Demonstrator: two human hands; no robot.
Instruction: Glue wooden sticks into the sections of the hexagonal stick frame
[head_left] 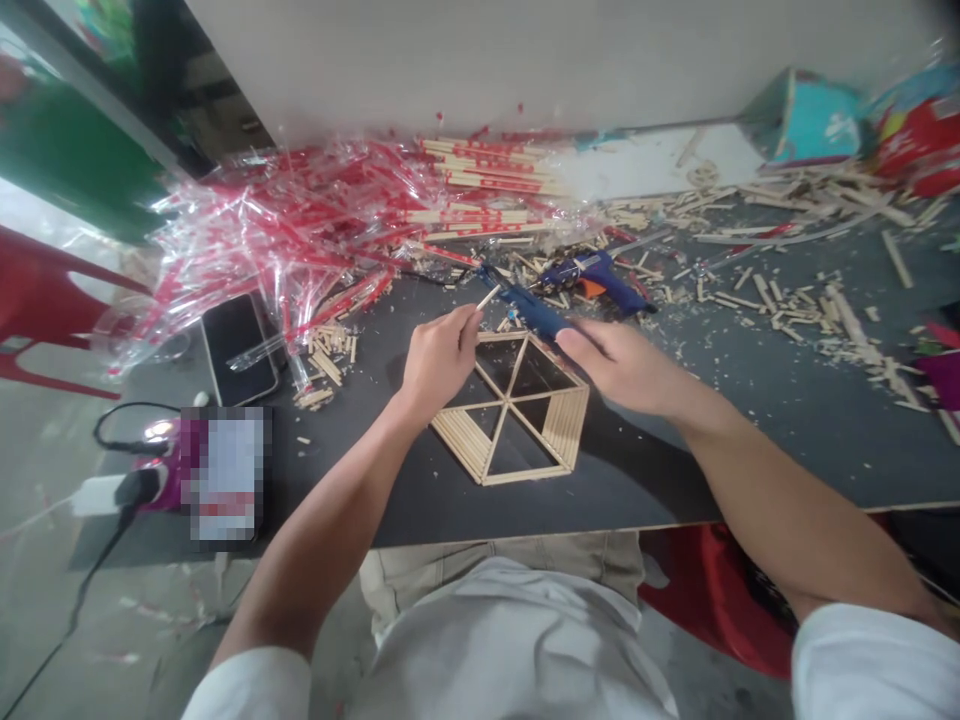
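A hexagon frame of wooden sticks [517, 410] lies on the dark table [750, 420] in front of me, partly filled with rows of sticks. My left hand [439, 358] is closed in a pinch on a short wooden stick [489, 296] above the frame's far left corner. My right hand [622, 362] grips a blue glue gun [532, 308] whose nozzle points left toward the stick's tip. A second blue glue gun [600, 278] with an orange trigger lies just beyond.
A heap of clear and red wrappers [300, 230] and bundled sticks [487, 180] covers the far left. A black phone [236, 348] lies at left, cables and a purple item [169, 470] nearer. Cut stick scraps [810, 310] litter the right. Red chair [45, 300] stands at left.
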